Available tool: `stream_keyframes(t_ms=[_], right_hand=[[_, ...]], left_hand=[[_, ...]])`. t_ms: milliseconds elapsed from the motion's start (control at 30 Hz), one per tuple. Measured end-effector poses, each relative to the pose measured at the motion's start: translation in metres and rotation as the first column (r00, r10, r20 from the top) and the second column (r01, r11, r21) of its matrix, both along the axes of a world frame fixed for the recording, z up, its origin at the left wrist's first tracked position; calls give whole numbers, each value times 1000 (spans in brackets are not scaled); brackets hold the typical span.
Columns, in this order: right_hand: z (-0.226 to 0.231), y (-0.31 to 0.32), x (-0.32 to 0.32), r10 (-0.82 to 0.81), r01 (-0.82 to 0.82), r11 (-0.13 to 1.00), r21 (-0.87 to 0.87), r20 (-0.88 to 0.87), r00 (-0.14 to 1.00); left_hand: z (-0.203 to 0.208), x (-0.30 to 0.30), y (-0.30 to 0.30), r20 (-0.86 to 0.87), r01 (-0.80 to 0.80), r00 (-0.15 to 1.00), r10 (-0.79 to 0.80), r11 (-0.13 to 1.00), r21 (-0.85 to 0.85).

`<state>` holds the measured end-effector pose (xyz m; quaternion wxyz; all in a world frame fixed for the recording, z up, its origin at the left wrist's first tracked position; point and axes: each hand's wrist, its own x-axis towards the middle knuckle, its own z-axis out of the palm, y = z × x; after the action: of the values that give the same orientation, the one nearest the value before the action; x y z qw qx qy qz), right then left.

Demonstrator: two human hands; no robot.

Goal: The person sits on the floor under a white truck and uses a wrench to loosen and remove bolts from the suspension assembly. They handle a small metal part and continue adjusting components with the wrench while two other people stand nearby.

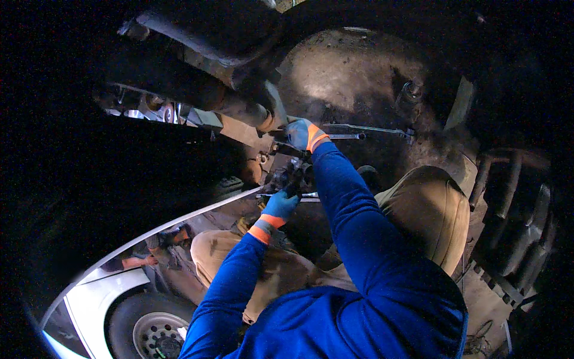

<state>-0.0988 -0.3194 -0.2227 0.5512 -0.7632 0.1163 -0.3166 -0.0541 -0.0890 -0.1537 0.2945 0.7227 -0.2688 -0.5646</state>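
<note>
My left hand (280,206), in a blue glove with an orange and grey cuff, is closed at a dark metal part (291,173); shadow hides what lies in the fingers. Farther up, my right hand (299,134) wears a matching glove. Its fingers are curled beside the end of a rusty pipe-like part (263,119), and I cannot make out what they grip. Just right of this hand lie a long wrench (371,128) and a shorter wrench (347,136). Another shiny bar-shaped tool (309,195) lies close to my left hand.
Dark machinery, probably a vehicle's underside, hangs over the upper left. At lower left are a white body panel (101,299) and a wheel (158,329). Another person's hand (140,261) shows above the panel. Thick dark bars (520,227) stand at right. My knees are bent around the work area.
</note>
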Motion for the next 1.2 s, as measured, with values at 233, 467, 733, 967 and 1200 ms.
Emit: stream_keyframes(t_ms=[233, 467, 733, 967, 1200], right_hand=[[-46, -3, 13, 30, -109, 922, 372, 212, 977], [-31, 11, 43, -49, -39, 394, 918, 64, 997], [-173, 22, -28, -126, 435, 428, 792, -424, 897], [-94, 97, -9, 60, -219, 264, 939, 210, 976], [11, 27, -56, -228, 218, 960, 177, 39, 973]], left_hand=[[-27, -6, -3, 172, 219, 963, -209, 975, -45], [-53, 27, 25, 202, 327, 928, -314, 944, -36], [22, 5, -14, 475, 361, 825, -308, 932, -23], [40, 13, -10, 711, 611, 516, -478, 787, 86], [70, 11, 9, 718, 540, 551, -425, 838, 82]])
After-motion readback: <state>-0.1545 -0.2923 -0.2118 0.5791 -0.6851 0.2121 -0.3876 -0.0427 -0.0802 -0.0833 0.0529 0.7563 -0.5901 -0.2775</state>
